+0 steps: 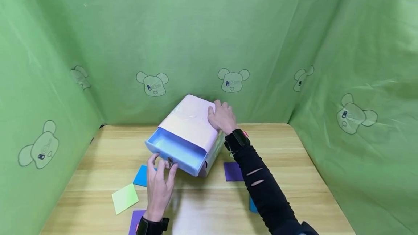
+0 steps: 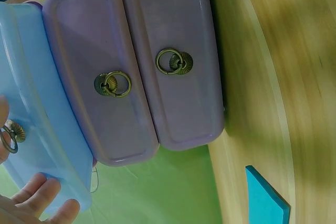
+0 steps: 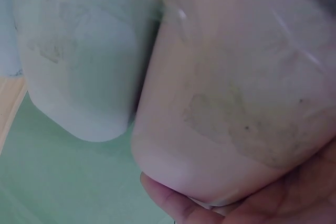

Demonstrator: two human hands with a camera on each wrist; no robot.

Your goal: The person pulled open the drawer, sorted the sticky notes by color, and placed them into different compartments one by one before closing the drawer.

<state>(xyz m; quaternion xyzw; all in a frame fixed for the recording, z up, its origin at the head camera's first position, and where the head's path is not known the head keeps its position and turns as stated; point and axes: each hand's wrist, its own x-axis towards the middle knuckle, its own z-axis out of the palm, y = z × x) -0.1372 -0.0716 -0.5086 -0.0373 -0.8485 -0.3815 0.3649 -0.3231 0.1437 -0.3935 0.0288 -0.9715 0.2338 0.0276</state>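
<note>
- Fabric (image 1: 32,75), soft and creased, green with printed bear heads, walls off the left side and turns along the back edge of the table (image 1: 94,177).
- Nearest me on the left I see a pale green square (image 1: 125,198), flat, with a purple piece (image 1: 135,222) cut by the lower frame edge and a blue piece (image 1: 141,177) partly behind the hand; wood shows between them.
- Just right of these, the left hand (image 1: 159,182) has its fingers bent and partly spread; I read thumb and finger as pinching the ring pull (image 1: 169,162), other fingertips touching the drawer front.
- That blue drawer (image 1: 179,148), smooth and round-cornered, stands partway out, its front edge overhanging the wood.
- Mid-table, the cabinet (image 1: 191,119) sits askew near the back fabric, its pinkish top smooth. From the left wrist I make out two purple-grey drawers (image 2: 184,108) below, with brass-coloured rings (image 2: 176,62) on ribbed rosettes.
- Over its back right edge, the right hand (image 1: 223,116) bends its fingers and grips the rounded side; the right wrist view shows smudged, dull plastic there.
- Right of the cabinet lie a purple square (image 1: 233,172) and a blue edge (image 1: 252,205) partly under the black, slitted sleeve (image 1: 271,195).
- Beyond, I have pale grained wood reaching the right-hand fabric.
</note>
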